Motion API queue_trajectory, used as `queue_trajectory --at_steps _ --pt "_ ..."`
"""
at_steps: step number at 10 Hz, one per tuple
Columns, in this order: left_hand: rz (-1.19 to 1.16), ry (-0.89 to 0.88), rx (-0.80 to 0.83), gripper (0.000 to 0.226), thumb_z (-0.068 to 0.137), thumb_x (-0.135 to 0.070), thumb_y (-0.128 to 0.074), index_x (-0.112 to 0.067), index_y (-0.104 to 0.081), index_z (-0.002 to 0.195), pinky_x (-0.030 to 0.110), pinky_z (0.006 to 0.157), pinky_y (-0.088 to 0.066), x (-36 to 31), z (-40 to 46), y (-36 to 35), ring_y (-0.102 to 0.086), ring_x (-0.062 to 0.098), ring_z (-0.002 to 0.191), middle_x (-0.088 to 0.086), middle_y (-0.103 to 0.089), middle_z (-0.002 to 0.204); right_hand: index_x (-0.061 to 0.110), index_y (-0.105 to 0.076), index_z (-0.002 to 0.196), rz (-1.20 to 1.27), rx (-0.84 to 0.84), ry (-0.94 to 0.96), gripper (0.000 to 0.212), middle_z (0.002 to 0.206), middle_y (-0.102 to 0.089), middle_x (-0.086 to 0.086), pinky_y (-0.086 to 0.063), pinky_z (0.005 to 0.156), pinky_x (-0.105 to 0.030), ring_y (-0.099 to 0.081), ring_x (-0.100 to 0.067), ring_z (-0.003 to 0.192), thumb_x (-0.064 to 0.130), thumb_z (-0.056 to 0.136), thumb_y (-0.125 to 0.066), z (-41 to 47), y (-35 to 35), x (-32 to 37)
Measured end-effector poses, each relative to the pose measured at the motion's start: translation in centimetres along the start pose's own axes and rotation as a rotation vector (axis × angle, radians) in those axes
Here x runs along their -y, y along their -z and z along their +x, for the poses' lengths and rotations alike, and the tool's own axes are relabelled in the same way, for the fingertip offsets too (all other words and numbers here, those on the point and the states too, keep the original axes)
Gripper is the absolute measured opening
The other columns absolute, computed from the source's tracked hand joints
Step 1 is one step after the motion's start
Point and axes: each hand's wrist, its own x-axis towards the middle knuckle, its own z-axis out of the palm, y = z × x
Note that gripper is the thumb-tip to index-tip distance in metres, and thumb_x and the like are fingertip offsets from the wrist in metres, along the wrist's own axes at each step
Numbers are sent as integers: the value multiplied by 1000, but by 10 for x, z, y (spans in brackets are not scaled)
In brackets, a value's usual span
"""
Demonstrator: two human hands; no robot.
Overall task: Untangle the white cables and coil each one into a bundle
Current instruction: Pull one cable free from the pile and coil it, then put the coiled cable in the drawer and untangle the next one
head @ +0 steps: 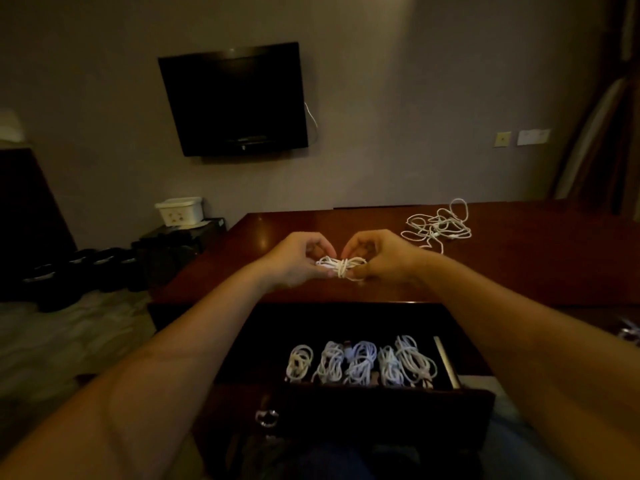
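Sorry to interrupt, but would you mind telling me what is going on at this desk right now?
A person is tidying white cables. The left hand and right hand together hold a small coiled bundle above the wooden desk, with a few turns wrapped round its middle. A loose tangle of cable lies on the desk to the far right, not yet sorted. Below, the open drawer already holds a row of coiled bundles.
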Motion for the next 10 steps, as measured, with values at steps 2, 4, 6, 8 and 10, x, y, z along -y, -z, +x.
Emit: queue_trajectory --at_steps 2,4,6,8,10 --pt "-22 79 73 33 81 -1 -87 -11 -75 110 45 99 -59 16 -35 12 -75 30 103 11 -80 102 12 -76 102 -97 61 -29 25 95 -80 -7 -62 82 -31 -76 -19 89 9 81 -88 -8 -32 6" --pt "-277 230 13 46 85 3 -82 -1 -62 126 38 82 -66 36 -63 13 -77 30 101 23 -76 112 4 -75 99 -63 163 -158 25 89 -78 -8 -55 65 -24 -69 -14 76 22 85 -86 -9 -70 6" --pt "-244 458 -34 30 94 -19 -79 -10 -52 105 42 75 -66 70 -80 12 -79 28 84 19 -70 111 8 -62 90 64 138 -251 18 82 -70 -13 -61 65 -32 -68 -19 66 12 92 -79 1 -120 -2" --pt "-128 498 99 21 98 -20 -75 -6 -62 107 37 77 -66 90 -90 8 -71 24 102 16 -66 118 6 -61 93 73 152 -260 14 92 -66 -14 -65 75 -41 -70 -26 73 2 95 -74 1 -154 -7" --pt "77 516 119 18 96 -9 -77 -13 -66 110 41 81 -66 117 -94 4 -71 26 104 11 -66 117 12 -80 91 -39 179 -125 18 91 -72 -7 -61 81 -44 -68 -28 81 -2 96 -68 45 -169 -56"
